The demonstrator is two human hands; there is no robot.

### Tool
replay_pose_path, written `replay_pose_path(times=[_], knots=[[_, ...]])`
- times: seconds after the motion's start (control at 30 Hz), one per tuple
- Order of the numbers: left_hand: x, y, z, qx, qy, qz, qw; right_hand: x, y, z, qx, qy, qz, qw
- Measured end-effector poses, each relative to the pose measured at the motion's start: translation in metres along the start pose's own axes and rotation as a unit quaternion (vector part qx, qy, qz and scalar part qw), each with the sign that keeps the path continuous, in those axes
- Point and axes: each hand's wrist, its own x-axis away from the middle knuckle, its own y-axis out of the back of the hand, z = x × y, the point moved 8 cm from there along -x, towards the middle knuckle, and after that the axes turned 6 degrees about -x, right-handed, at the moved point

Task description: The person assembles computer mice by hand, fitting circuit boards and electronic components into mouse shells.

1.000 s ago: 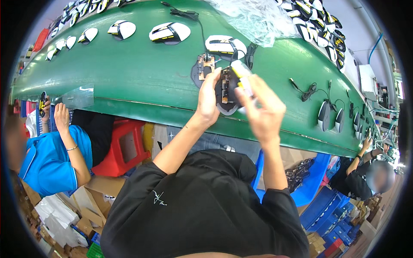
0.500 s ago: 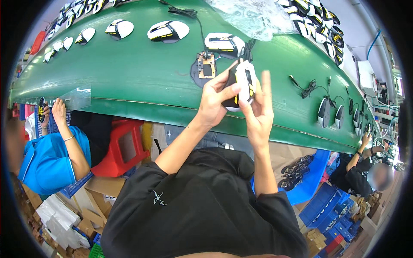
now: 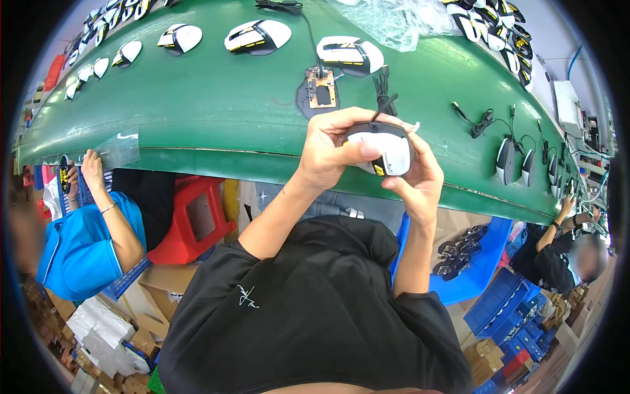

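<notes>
A computer mouse (image 3: 395, 155), white and black with a yellow patch, is held up between both my hands above the near edge of the green bench (image 3: 216, 121). My left hand (image 3: 331, 148) grips its left side, the thumb lying across the white shell. On the other side my right hand (image 3: 423, 176) wraps its fingers round the mouse. The mouse's black cable (image 3: 383, 92) runs up from it in a bundle. Just beyond lie an opened mouse base with a brown circuit board (image 3: 320, 92) and a white mouse top shell (image 3: 350, 55).
More white shells (image 3: 258, 37) stand in a row toward the far left. Clear plastic bags (image 3: 400, 23) and a heap of mouse parts (image 3: 489, 29) lie at the back. Corded mice (image 3: 505, 161) sit at right. A blue bin (image 3: 476, 262) is below; co-workers sit on both sides.
The mouse has been turned in my hands, so its white shell now faces me. Both hands have shifted slightly down and right, and my right fingers have closed round it.
</notes>
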Motion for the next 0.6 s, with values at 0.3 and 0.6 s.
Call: replay_pose_path(times=[0.3, 0.6], knots=[[-0.005, 0.008, 0.020, 0.036, 0.108, 0.017, 0.993, 0.001, -0.026, 0.041, 0.372, 0.058, 0.047, 0.925], [-0.006, 0.003, 0.024, 0.107, 0.088, -0.039, 0.990, -0.002, -0.018, 0.055, 0.320, 0.042, 0.008, 0.947]])
